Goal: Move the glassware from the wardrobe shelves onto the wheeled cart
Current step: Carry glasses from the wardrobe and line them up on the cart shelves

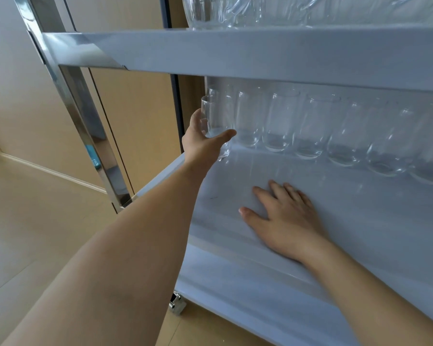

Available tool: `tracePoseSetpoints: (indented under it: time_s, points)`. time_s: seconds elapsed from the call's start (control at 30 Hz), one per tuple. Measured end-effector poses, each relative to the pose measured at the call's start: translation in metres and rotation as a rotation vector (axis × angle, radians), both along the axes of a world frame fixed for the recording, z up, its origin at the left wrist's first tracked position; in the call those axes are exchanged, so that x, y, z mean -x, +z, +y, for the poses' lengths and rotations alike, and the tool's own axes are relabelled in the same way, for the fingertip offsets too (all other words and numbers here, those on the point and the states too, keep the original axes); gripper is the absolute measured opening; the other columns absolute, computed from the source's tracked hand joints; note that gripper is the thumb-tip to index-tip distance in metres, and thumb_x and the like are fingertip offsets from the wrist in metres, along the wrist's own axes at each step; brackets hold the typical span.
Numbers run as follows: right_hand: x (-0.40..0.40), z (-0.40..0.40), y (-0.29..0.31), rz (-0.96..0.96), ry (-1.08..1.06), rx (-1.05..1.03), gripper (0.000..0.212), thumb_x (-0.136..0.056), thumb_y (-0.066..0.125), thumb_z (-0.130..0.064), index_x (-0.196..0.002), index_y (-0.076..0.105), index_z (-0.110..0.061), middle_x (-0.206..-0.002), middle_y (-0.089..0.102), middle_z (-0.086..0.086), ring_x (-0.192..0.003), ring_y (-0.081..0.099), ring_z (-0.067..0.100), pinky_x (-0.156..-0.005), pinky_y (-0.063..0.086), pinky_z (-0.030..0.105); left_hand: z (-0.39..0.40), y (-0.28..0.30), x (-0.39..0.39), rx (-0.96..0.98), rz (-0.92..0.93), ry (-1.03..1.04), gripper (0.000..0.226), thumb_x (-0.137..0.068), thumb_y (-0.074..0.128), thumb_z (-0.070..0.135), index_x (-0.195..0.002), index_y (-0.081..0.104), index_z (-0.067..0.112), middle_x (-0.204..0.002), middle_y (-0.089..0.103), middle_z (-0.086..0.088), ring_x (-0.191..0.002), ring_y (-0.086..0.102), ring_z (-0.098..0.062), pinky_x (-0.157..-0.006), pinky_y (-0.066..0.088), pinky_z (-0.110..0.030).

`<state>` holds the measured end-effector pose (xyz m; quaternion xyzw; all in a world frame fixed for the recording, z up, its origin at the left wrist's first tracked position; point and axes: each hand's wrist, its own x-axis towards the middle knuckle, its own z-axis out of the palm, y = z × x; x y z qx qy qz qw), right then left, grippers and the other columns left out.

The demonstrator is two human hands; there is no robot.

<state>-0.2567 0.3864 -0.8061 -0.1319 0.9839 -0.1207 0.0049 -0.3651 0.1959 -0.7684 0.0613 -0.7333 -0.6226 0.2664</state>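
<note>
A clear tumbler [214, 121] sits in the left hand [203, 143] at the far left end of the cart's middle shelf [360, 221], thumb and fingers clasped round its lower half, its base apparently just above the shelf. To its right a row of tumblers [335, 128] already lines the far edge, and more glassware [223, 11] stands on the top shelf [260, 51], so the job looks well along. The wardrobe is out of view, so what remains cannot be told. The left arm reaches out nearly straight. The right hand [285, 221] lies flat, palm down, fingers spread, holding nothing, on the near bare part of the shelf.
</note>
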Motion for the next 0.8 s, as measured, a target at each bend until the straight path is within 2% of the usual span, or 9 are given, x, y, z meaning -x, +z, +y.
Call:
tracePoseSetpoints:
  time_s: [0.23,0.43,0.6,0.8]
  points:
    - [-0.001,-0.002,0.002,-0.008,-0.007,0.010,0.073,-0.092,0.026,-0.074,-0.156,0.025,-0.040,-0.169,0.011,-0.002,-0.155,0.005,0.024,-0.125,0.001,0.041,-0.007,0.000,0.014,0.029,-0.014,0.000,0.085,-0.069,0.093,0.031,-0.141,0.050,0.029,-0.126,0.063,0.002,-0.114,0.061,-0.016,-0.102,0.051,-0.036]
    - [0.000,-0.001,0.002,-0.007,-0.007,0.029,0.073,-0.092,0.030,-0.075,-0.156,0.026,-0.040,-0.169,0.011,-0.002,-0.155,0.005,0.023,-0.125,0.000,0.040,-0.008,0.000,0.018,0.047,0.013,0.010,0.074,-0.070,0.091,0.030,-0.135,0.054,0.031,-0.117,0.064,0.007,-0.106,0.063,-0.014,-0.098,0.054,-0.037]
    - [0.001,-0.001,0.001,-0.001,-0.007,0.034,0.073,-0.091,0.029,-0.076,-0.155,0.026,-0.041,-0.169,0.011,-0.003,-0.155,0.004,0.023,-0.125,0.000,0.040,-0.004,-0.006,0.022,0.017,0.046,0.011,0.078,-0.074,0.089,0.030,-0.141,0.049,0.034,-0.126,0.061,0.008,-0.118,0.058,-0.012,-0.106,0.049,-0.035]
    - [0.003,-0.001,-0.001,0.011,-0.005,0.039,0.072,-0.092,0.029,-0.076,-0.154,0.028,-0.040,-0.169,0.013,-0.001,-0.155,0.005,0.025,-0.125,0.001,0.040,-0.008,-0.006,0.025,0.044,0.006,-0.005,0.089,-0.074,0.089,0.031,-0.148,0.040,0.035,-0.140,0.055,0.006,-0.130,0.051,-0.014,-0.107,0.045,-0.031]
